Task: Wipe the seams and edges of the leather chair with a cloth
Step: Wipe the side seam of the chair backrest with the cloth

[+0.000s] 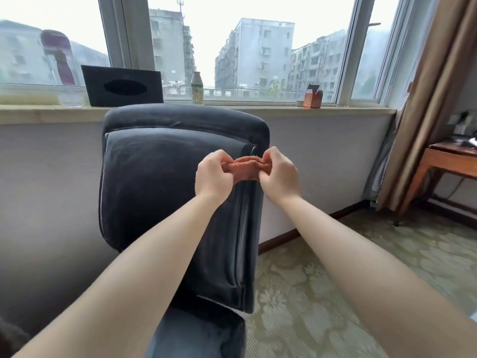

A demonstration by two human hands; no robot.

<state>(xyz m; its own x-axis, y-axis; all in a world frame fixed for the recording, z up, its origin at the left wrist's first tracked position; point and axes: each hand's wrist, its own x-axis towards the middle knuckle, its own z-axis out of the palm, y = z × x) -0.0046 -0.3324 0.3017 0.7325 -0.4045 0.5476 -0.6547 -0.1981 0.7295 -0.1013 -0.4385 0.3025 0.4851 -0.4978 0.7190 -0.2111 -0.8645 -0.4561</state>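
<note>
Head view: both forearms extend forward from the bottom corners and converge mid-frame, bare to the elbow.

Left hand (213, 175): fingers curled, pinching the left end of the cloth (245, 169) between thumb and fingertips. Back of hand faces the camera, wrist roughly straight.

Right hand (280, 175): same pose mirrored, fingers curled, thumb up top, pinching the right end of the cloth. Both hands sit level and near each other, with only the bunched cloth between them.

Cloth: rust-orange, terry-like, gathered into a short wad stretched between the two hands. It is held in front of the upper right side of the chair (165, 182) backrest, near the right edge seam. Contact with the chair cannot be told from this angle.

Chair: dark, high-backed, standing against the wall below the window sill (309, 111). A vertical seam runs down its right side under the hands; lighter piping runs along the left edge. Part of the seat shows at bottom centre.

On the sill: black tissue box (122, 86) on the left, pale bottle (197, 87) just right of it, small orange carton (308, 99) next to a dark jar (317, 98) further right.

Right of frame: brown curtain (426, 99), wooden side table (449, 161), patterned carpet (335, 280).
</note>
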